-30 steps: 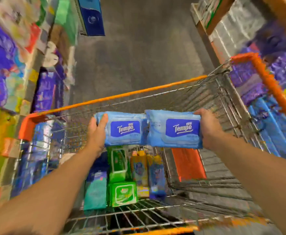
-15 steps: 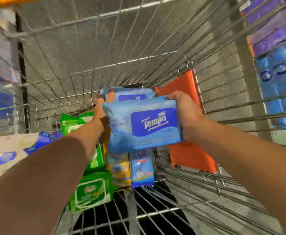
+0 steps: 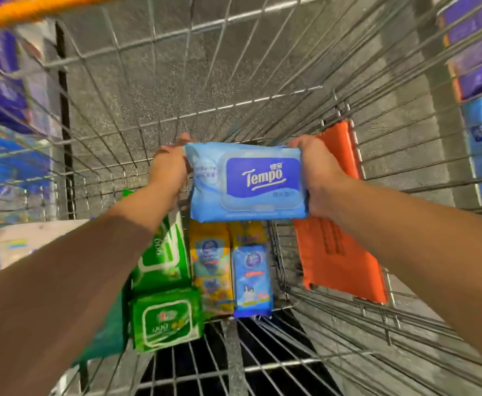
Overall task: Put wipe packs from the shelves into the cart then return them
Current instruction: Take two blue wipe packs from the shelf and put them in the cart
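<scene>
Inside the wire cart (image 3: 262, 67), a blue Tempo wipe pack (image 3: 248, 181) is gripped at its ends by the left hand (image 3: 167, 170) and right hand (image 3: 317, 172), fingers curled, above green packs (image 3: 165, 321); shelves (image 3: 480, 67) are seen beyond the mesh.

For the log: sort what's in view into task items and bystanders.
Job:
- blue Tempo pack, gripped by right hand
- left hand at its other end
- green packs
- yellow pack
- small blue pack
- cart

Lying about:
- orange flap
- shelf stock
</scene>
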A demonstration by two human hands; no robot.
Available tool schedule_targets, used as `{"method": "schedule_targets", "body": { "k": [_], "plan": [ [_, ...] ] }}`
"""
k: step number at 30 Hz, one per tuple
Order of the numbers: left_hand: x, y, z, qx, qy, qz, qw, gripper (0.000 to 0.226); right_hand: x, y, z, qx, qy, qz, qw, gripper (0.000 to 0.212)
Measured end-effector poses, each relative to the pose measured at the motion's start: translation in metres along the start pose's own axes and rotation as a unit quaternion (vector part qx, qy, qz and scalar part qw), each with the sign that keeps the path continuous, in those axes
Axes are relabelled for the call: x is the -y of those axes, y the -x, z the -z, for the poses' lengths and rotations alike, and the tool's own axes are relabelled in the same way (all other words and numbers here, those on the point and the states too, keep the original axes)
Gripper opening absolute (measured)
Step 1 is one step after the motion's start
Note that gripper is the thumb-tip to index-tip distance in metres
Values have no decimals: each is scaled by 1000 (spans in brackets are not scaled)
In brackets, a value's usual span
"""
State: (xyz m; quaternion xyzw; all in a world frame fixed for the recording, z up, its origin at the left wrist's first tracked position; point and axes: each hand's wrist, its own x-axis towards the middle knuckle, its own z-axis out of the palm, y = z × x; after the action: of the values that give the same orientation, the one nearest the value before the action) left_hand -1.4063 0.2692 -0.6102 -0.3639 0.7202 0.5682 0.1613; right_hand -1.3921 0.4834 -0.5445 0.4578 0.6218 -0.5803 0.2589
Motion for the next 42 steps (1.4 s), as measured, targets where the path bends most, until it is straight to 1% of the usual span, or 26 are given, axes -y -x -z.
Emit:
{"method": "schedule_targets", "body": {
  "k": [1, 2, 3, 4, 5, 7, 8, 10, 11, 12, 13, 15, 16, 19, 20, 22, 23, 24, 26, 30, 32, 35, 37, 38, 40, 42],
  "plan": [
    [-8, 8, 7, 24, 70, 16, 997, 35, 3, 0, -4, 2, -1, -4, 1000, 53],
    [-15, 18, 15, 70, 131, 38, 988, 43, 5, 2, -8, -4, 3, 5, 1000, 52],
    [-17, 27, 24, 126, 158, 58, 978, 51, 6, 4, -11, 10, 0, 4, 1000, 50],
    [-17, 33, 30, 181, 156, 61, 969, 58, 5, 2, -13, 7, 13, 8, 1000, 51],
    [-15, 39, 34, 212, 129, 52, 967, 63, 5, 0, -18, 1, 14, 9, 1000, 55],
    [-10, 46, 36, 232, 72, -4, 970, 58, 3, -5, -26, -1, 10, 5, 1000, 63],
    [-8, 47, 35, 215, 65, -37, 974, 47, 2, -6, -29, 0, 13, 4, 1000, 61],
    [-6, 42, 29, 167, 85, -61, 980, 27, 1, -8, -36, -14, 18, 7, 1000, 43],
    [-5, 39, 25, 152, 100, -56, 982, 21, 1, -11, -39, -13, 18, 12, 1000, 40],
    [-3, 33, 22, 131, 104, -50, 985, 18, 1, -13, -41, -11, 18, 13, 1000, 44],
    [0, 26, 18, 100, 101, -40, 989, 20, 3, -15, -43, -9, 22, 18, 1000, 54],
    [2, 14, 11, 46, 87, -34, 995, 37, 6, -21, -46, -17, 54, 43, 997, 80],
    [3, 10, 8, 28, 78, -43, 996, 44, 6, -21, -48, -21, 78, 61, 995, 83],
    [2, 7, 3, -5, 41, -70, 997, 49, 3, -22, -53, -62, 175, 125, 975, 64],
    [4, 6, 4, -12, 34, -71, 997, 49, 1, -23, -54, -75, 224, 160, 958, 61],
    [8, 6, 4, -13, 35, -68, 997, 45, -6, -24, -54, -95, 316, 244, 912, 58],
    [9, 7, 4, -12, 32, -67, 997, 43, -9, -23, -52, -100, 339, 280, 893, 57],
    [10, 7, 4, -14, 20, -68, 997, 43, -11, -23, -51, -101, 348, 295, 884, 57],
    [8, 10, 3, -29, -11, -85, 996, 44, -9, -24, -48, -93, 354, 287, 885, 57],
    [-1, 21, 6, -65, -61, -114, 989, 37, 7, -16, -46, -67, 398, 250, 880, 55],
    [-7, 31, 16, -75, -51, -99, 991, 30, 18, 0, -43, -58, 414, 256, 872, 53],
    [-21, 54, 38, -30, 9, -50, 998, 27, 36, 34, -38, -48, 416, 278, 864, 38],
    [-35, 74, 54, -15, 35, -41, 998, 24, 48, 59, -37, -37, 397, 296, 868, 26],
    [-41, 84, 64, -18, 38, -45, 998, 24, 53, 74, -37, -25, 387, 304, 870, 24],
    [-56, 106, 83, -20, 35, -66, 997, 25, 61, 102, -38, -1, 363, 316, 876, 31],
    [-71, 129, 103, -31, 33, -86, 995, 25, 71, 136, -41, 13, 363, 329, 872, 34]
  ]
}}
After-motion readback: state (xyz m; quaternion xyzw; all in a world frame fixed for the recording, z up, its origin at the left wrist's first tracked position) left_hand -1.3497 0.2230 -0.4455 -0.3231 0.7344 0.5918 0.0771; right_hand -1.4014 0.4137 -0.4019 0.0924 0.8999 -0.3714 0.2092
